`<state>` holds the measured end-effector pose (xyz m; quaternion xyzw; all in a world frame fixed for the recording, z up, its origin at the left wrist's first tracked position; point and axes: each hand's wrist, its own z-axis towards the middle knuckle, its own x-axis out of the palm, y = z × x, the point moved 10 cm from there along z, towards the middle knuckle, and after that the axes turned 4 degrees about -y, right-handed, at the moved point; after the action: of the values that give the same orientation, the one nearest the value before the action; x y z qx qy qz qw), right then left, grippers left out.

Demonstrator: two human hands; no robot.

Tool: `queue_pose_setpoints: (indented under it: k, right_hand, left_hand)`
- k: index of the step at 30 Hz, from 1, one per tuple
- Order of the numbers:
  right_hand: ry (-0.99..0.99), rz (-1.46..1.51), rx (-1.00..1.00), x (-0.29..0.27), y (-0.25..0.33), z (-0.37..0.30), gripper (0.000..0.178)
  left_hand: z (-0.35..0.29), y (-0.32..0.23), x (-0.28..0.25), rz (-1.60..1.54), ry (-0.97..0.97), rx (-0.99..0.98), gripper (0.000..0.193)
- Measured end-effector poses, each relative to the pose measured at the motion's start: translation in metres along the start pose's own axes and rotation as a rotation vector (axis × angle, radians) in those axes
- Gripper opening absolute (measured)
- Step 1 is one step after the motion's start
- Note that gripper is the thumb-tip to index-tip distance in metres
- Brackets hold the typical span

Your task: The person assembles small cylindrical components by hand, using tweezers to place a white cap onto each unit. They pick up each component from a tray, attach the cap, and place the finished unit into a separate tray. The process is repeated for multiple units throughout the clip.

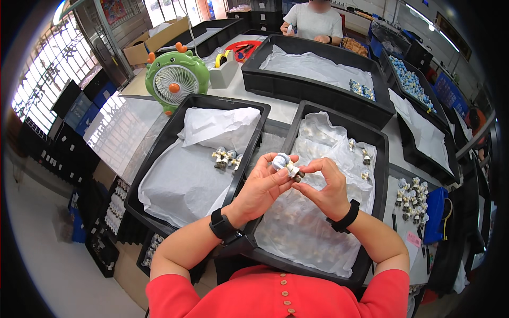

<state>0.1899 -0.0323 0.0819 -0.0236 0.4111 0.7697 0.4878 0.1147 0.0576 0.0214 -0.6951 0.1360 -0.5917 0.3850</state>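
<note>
Between my hands is a small figurine (287, 165) with a pale grey head, white body and dark feet. My left hand (263, 185) grips its upper part between thumb and fingers. With thumb and forefinger, my right hand (324, 186) pinches at its feet. Both hands are above the near edge of a black tray (384, 175) lined with white paper, where a few similar figurines (366, 156) lie along the right side. In the black tray on the left (139, 175), several more figurines (226, 158) lie on the paper near its right wall.
A green fan (177, 79) stands behind the left tray, beside a tape dispenser (224, 73). Across the table is a larger black tray (318, 90), with a person (313, 24) behind it. Several figurines (412, 199) and a blue box (437, 214) are at the right.
</note>
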Motion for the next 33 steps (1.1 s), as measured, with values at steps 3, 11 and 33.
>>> queue_pose_setpoints:
  k: [3, 11, 33]
  right_hand:
    - [-0.005, 0.013, -0.002, 0.002, -0.001, 0.0, 0.033]
    - [0.061, 0.108, 0.123, 0.009, -0.007, -0.006, 0.025]
    - [0.087, 0.114, 0.141, 0.013, -0.014, -0.001, 0.022]
  left_hand:
    - [-0.002, -0.002, 0.0, 0.016, 0.0, 0.008, 0.039]
    - [0.0, 0.0, -0.005, 0.173, -0.031, 0.047, 0.034]
    - [0.004, -0.137, -0.247, 1.641, -0.786, -0.085, 0.037]
